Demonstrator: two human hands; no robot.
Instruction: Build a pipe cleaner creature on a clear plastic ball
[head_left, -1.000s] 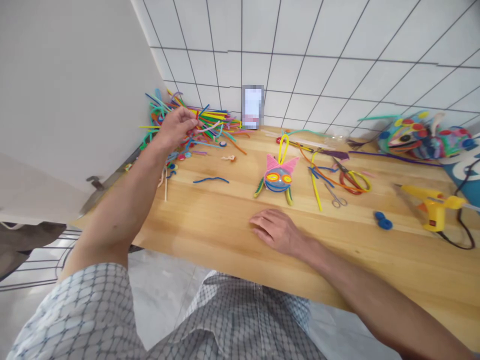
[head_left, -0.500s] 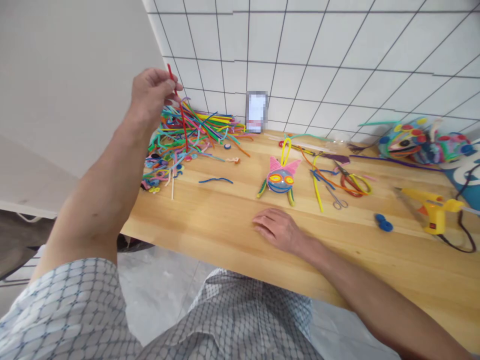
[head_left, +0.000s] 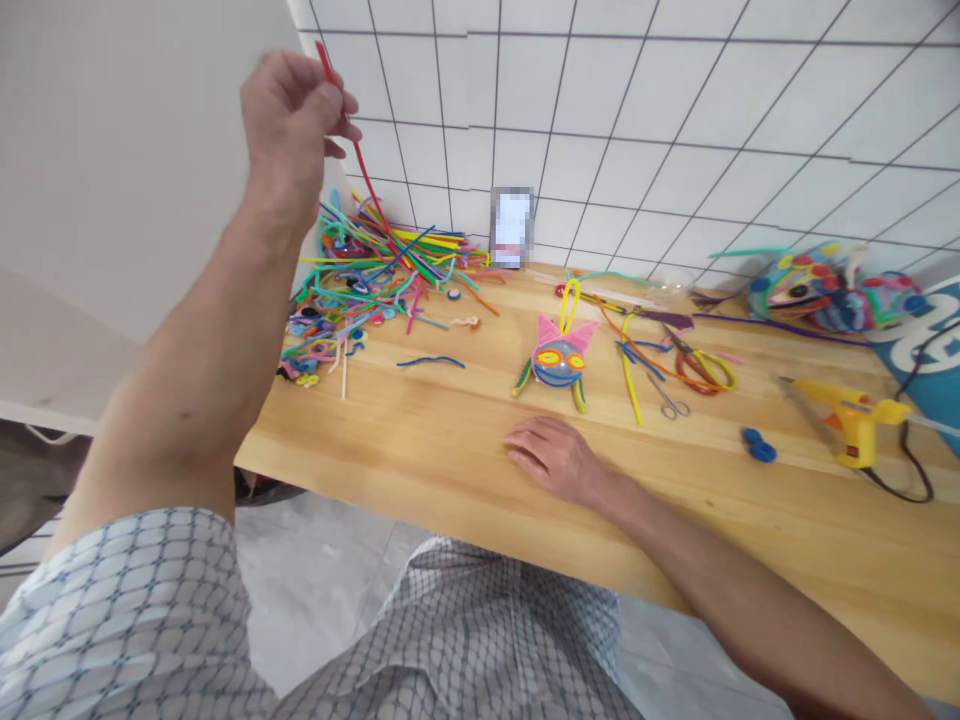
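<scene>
My left hand (head_left: 296,115) is raised at the upper left, thumb and fingers pinching a red pipe cleaner (head_left: 367,182) near its top. The stem slants down in front of a heap of coloured pipe cleaners (head_left: 427,250), its lower end lost among them. On the wooden table (head_left: 420,430), my right hand (head_left: 551,455) rests palm down, fingers loosely bent and holding nothing. Just beyond it stands a small figure (head_left: 559,362) with pink ears, orange-and-yellow eyes, a yellow loop on top and green-and-yellow legs. A short blue pipe cleaner (head_left: 430,361) lies to its left.
A phone (head_left: 512,228) leans against the tiled wall. Right of the figure lie small scissors (head_left: 673,405), larger scissors (head_left: 712,375) and loose pipe cleaners. Farther right are a blue piece (head_left: 759,446), a yellow glue gun (head_left: 855,420) and a colourful decorated object (head_left: 817,285).
My left hand has risen, drawing the red pipe cleaner upward over the heap. My right hand stays in the same place on the table. The view has shifted slightly.
</scene>
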